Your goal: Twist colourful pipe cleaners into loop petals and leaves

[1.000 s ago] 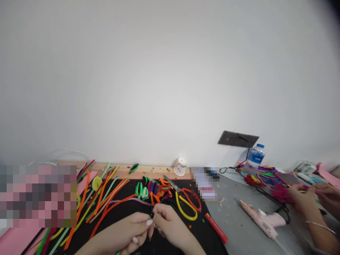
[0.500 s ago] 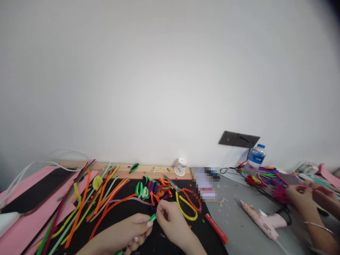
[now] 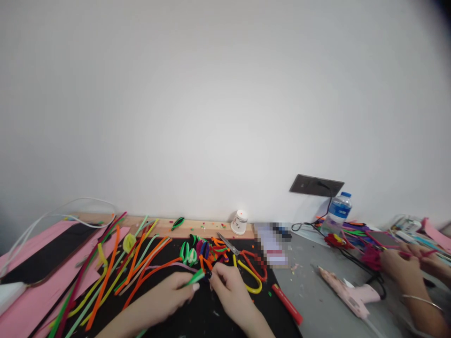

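My left hand (image 3: 169, 293) and my right hand (image 3: 229, 288) meet over the black mat (image 3: 211, 324) at the bottom centre. Both are pinched on a green pipe cleaner (image 3: 195, 279), whose tip sticks up between the fingertips. Just beyond them lies a heap of bent pipe cleaner pieces (image 3: 204, 249) in green, purple and orange. Scissors with yellow and red handles (image 3: 246, 267) lie to the right of my right hand.
Long loose pipe cleaners (image 3: 130, 263) spread to the left beside pink sheets (image 3: 31, 300). A red stick (image 3: 287, 304), a pink glue gun (image 3: 348, 291), a small white cup (image 3: 239, 221) and a water bottle (image 3: 338, 209) lie to the right. Another person's hands (image 3: 405, 267) work at the far right.
Both my hands have moved a little up and away from me, still joined on the green pipe cleaner, whose tip now shows more. The view shifted slightly.
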`<state>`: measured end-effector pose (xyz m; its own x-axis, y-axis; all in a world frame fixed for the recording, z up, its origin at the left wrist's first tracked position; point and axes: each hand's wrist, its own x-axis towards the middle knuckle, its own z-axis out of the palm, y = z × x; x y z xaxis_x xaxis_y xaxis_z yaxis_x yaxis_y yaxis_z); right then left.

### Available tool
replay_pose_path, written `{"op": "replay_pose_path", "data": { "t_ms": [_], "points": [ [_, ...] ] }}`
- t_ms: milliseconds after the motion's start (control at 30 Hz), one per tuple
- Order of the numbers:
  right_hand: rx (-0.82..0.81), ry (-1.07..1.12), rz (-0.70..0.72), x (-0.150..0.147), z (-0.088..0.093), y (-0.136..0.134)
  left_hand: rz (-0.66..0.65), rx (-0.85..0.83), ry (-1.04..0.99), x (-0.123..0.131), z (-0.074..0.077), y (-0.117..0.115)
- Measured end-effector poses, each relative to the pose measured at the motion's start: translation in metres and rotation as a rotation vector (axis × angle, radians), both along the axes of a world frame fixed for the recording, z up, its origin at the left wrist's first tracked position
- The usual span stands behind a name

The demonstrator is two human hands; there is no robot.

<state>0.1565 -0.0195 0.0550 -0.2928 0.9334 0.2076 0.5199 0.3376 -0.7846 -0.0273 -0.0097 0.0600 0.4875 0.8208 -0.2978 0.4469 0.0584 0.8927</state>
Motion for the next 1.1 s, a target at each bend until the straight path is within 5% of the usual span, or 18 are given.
{"op": "replay_pose_path", "data": {
  "t_ms": [100,200,400,1100],
  "points": [
    [0.043,-0.009,-0.062,0.001,0.002,0.001,0.243,0.421,0.223,-0.018,0.0,0.016],
    [0.069,-0.009,-0.086,0.001,0.004,0.0,0.485,0.52,0.627,-0.046,-0.002,0.03],
    [0.091,-0.034,-0.087,0.0,0.002,0.0,0.424,0.444,0.831,-0.081,-0.014,0.042],
    [0.077,-0.048,-0.088,0.0,0.002,0.0,0.449,0.437,0.821,-0.08,-0.023,0.046]
  ]
}}
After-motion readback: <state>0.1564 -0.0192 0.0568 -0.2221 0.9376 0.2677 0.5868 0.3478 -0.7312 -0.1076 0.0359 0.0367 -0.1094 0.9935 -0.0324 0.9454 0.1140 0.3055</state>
